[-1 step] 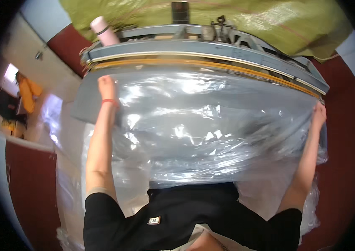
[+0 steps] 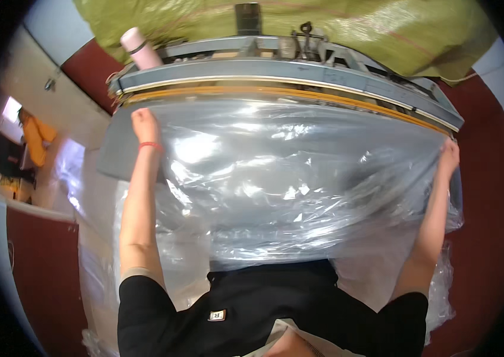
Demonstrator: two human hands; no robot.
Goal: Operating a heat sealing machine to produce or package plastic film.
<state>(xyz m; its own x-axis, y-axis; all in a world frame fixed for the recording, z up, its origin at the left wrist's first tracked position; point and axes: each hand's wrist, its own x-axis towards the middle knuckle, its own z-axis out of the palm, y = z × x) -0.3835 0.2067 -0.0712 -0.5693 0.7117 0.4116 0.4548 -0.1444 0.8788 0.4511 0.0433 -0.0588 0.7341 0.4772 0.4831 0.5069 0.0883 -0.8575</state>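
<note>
Clear plastic film (image 2: 252,172) stretches wide in front of me, shiny and wrinkled, over a grey surface (image 2: 122,146) that shows bare at the left. My left hand (image 2: 146,126), with a red band at its wrist, is closed at the film's upper left edge. Out at the upper right corner, my right hand (image 2: 449,156) pinches the film, and folds fan out from its fingers. Just beyond the film's far edge runs a long grey-blue metal bar frame (image 2: 252,68) with an orange strip (image 2: 264,92) along its near side. The film's near edge falls against my black shirt.
A pink bottle (image 2: 142,50) leans at the frame's left end. A metal clamp-like fitting (image 2: 307,41) and a dark block (image 2: 248,19) are at its back. Yellow-green sheeting (image 2: 371,30) lies behind. More loose film (image 2: 100,279) hangs low at the left, near a doorway.
The folds and bright reflections in the film have shifted, with creases now slanting down from my left hand. Both hands keep nearly the same places; the whole view has moved slightly.
</note>
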